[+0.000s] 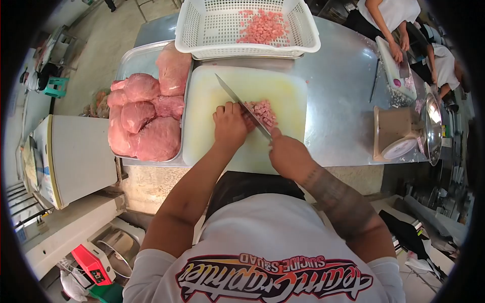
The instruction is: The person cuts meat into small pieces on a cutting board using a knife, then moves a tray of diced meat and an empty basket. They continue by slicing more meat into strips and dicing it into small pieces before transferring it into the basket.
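Note:
A long kitchen knife (236, 98) is gripped in my right hand (289, 155), its blade slanting up and left across the white cutting board (202, 91). Curled beside the blade, my left hand (231, 123) presses on a strip of raw pink meat (249, 123), mostly hidden by the fingers and the knife. On the blade's right side lies a small heap of diced meat (264, 110). Left of the board, a metal tray (135, 59) holds several large pieces of raw meat (144, 123).
Behind the board stands a white perforated basket (209, 35) with diced meat inside. A kitchen scale (396, 134) with a metal bowl (433, 129) is at the table's right end. Beyond it, other people's hands (399, 48) work at another cutting board (388, 63).

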The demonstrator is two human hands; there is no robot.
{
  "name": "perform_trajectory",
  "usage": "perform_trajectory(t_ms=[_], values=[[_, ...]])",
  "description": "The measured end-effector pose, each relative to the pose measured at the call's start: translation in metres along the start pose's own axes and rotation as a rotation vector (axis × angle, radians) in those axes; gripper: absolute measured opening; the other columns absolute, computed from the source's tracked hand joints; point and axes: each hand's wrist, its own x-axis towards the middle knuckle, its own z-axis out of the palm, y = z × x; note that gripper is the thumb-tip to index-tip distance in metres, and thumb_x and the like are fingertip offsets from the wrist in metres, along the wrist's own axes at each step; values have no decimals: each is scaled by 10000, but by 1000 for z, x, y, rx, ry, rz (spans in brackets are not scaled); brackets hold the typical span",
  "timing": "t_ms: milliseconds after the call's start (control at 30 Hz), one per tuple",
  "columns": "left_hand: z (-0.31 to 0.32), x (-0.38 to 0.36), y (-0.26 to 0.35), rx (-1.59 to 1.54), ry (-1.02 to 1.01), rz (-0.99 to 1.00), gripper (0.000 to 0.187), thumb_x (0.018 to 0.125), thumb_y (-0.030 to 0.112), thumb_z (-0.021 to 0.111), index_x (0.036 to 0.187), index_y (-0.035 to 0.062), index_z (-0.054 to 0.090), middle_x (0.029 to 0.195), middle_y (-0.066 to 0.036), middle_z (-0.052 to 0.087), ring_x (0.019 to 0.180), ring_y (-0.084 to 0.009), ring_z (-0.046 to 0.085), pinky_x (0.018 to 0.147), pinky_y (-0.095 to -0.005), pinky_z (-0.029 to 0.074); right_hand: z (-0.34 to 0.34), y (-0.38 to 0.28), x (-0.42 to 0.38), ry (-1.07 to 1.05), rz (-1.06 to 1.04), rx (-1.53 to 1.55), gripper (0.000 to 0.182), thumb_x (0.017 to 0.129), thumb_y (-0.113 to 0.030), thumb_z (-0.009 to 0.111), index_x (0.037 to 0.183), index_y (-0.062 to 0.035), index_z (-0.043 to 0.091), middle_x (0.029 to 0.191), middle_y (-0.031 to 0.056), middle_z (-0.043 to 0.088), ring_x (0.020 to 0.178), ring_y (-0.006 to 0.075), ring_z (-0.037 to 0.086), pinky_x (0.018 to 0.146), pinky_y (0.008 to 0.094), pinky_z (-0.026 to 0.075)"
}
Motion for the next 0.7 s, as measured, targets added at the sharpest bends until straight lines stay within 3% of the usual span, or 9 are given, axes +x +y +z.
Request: perform_trajectory(t_ms=[133, 233, 433, 533, 633, 700], values=[[-11, 1, 0, -51, -71, -22, 450, 831, 298, 801, 1129, 14, 622, 1149, -131, 586, 1060, -358, 546, 927, -493, 442, 13, -7, 41, 86, -23, 35, 293, 948, -91, 525, 1205, 48, 550, 928, 278, 725, 872, 456, 729, 783, 550, 578], [-23, 7, -16, -75, -113, 74, 438, 822, 299, 811, 1116, 28, 633, 1146, -129, 589, 1073, -357, 547, 940, -479, 451, 0, -5, 32, 91, -4, 28, 291, 943, -89, 527, 1199, 47, 557, 934, 281, 725, 875, 453, 728, 784, 553, 576], [-18, -1, -18, -14, -102, 73, 412, 808, 275, 823, 1106, 54, 642, 1107, -124, 598, 1047, -357, 557, 932, -460, 474, -25, -17, -26, -7, 45, 22, 257, 943, -87, 538, 1168, 34, 560, 934, 265, 734, 859, 444, 734, 775, 556, 578], [-10, -2, -22, -32, -108, 57, 395, 818, 247, 807, 1112, 46, 635, 1113, -131, 594, 1043, -357, 556, 923, -463, 478, 28, -1, 17, 112, -39, -18, 260, 945, -89, 550, 1177, 29, 563, 928, 257, 741, 861, 441, 741, 778, 550, 585], [4, -4, -32, -22, -38, 131, 332, 822, 217, 780, 1047, 23, 632, 1063, -147, 595, 1006, -369, 551, 891, -473, 467, 13, -16, 46, 96, -3, 22, 261, 940, -93, 562, 1174, 21, 556, 913, 249, 744, 852, 445, 743, 776, 547, 590], [-3, -5, -21, -13, 5, 54, 308, 829, 192, 761, 1040, 14, 623, 1059, -152, 590, 1002, -376, 547, 890, -471, 464, -2, -24, 29, 87, 17, 31, 257, 937, -98, 565, 1166, 17, 547, 908, 260, 742, 850, 453, 742, 774, 549, 590]])
